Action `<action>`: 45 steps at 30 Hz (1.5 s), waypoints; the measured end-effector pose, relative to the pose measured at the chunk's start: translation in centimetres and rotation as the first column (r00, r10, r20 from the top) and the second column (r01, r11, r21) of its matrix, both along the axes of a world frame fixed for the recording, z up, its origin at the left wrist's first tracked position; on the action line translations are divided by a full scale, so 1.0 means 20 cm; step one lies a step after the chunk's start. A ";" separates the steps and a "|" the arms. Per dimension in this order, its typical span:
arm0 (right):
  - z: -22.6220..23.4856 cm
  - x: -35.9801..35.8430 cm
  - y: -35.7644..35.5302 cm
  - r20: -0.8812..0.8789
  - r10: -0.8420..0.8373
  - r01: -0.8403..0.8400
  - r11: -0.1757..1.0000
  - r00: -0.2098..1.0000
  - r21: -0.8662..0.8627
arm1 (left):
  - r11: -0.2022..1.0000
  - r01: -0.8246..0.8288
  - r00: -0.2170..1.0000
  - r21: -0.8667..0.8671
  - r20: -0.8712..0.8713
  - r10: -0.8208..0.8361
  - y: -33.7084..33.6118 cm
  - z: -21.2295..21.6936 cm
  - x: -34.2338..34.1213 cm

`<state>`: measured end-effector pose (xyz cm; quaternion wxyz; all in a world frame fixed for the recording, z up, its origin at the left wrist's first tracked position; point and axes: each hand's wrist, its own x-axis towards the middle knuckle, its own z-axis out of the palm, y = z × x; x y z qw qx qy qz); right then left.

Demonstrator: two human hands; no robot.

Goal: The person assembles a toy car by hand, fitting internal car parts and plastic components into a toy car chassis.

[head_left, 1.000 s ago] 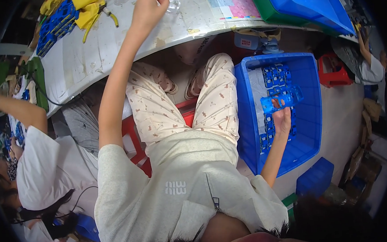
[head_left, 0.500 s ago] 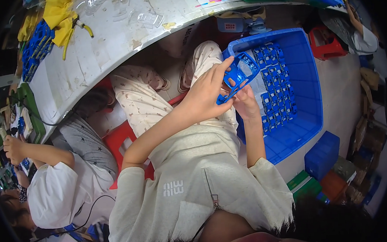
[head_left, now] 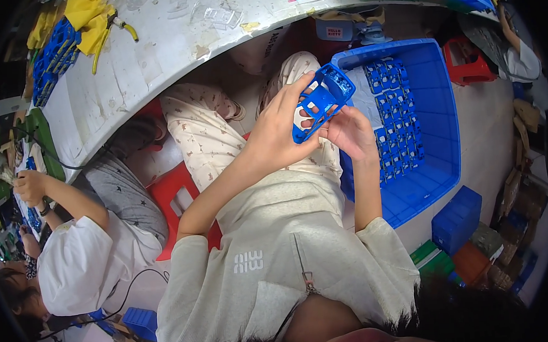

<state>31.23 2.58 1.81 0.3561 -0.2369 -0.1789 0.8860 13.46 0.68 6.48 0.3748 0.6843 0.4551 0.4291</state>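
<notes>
A glossy blue plastic toy car shell (head_left: 321,96) with window-like openings is held up over my lap, tilted, its broad end toward the upper right. My left hand (head_left: 279,128) grips it from the left side, with fingers along its upper edge and fingertips showing through the openings. My right hand (head_left: 353,135) is at its lower right edge, fingers curled against it; part of that grip is hidden behind the shell. Just right of my hands stands a large blue crate (head_left: 438,129), with rows of similar blue parts (head_left: 396,116) laid inside beside a white sheet (head_left: 362,93).
A white worktable (head_left: 161,65) curves across the front, holding yellow cloth (head_left: 86,26), pliers-like yellow handles (head_left: 128,30) and clear plastic pieces (head_left: 220,16). A co-worker (head_left: 73,265) sits at left. Red stools (head_left: 465,62) and a small blue bin (head_left: 457,219) stand around.
The blue shell has been turned in my hands, so its broad end now points more up and right. My right hand has shifted slightly, its palm showing more.
</notes>
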 end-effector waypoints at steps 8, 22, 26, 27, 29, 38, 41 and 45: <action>0.02 -0.20 -0.12 0.153 -0.313 0.286 0.943 0.938 0.171 | 0.993 -0.094 0.995 -0.070 -0.041 0.091 -0.05 -0.02 0.08; 0.04 -0.13 -0.11 0.198 -0.351 0.340 0.936 0.915 0.090 | 0.740 -0.181 0.614 0.648 -0.513 0.600 0.52 -0.29 -0.30; 0.02 -0.10 -0.09 0.105 -0.327 0.320 0.944 0.939 0.078 | 0.788 -0.052 0.728 0.613 -0.517 0.450 0.36 -0.32 -0.29; 0.02 -0.10 -0.09 0.028 -0.310 0.307 0.948 0.950 0.082 | 0.849 0.019 0.816 0.529 -0.498 0.292 0.29 -0.30 -0.28; 0.02 -0.10 -0.09 0.033 -0.296 0.292 0.951 0.954 0.097 | 0.915 0.090 0.908 0.394 -0.410 0.087 0.17 -0.30 -0.24; 0.11 -0.21 -0.09 0.088 -0.407 0.377 0.895 0.909 0.239 | 0.808 -0.131 0.961 0.574 -0.125 0.245 -0.07 -0.07 -0.10; 0.07 -0.18 -0.08 0.036 -0.470 0.433 0.838 0.882 0.333 | 0.816 -0.218 0.969 0.535 0.021 0.245 -0.10 0.00 -0.06; 0.06 -0.17 -0.11 0.181 -0.541 0.402 0.774 0.821 0.490 | 0.854 -0.255 0.967 0.453 0.116 0.227 -0.14 0.08 0.00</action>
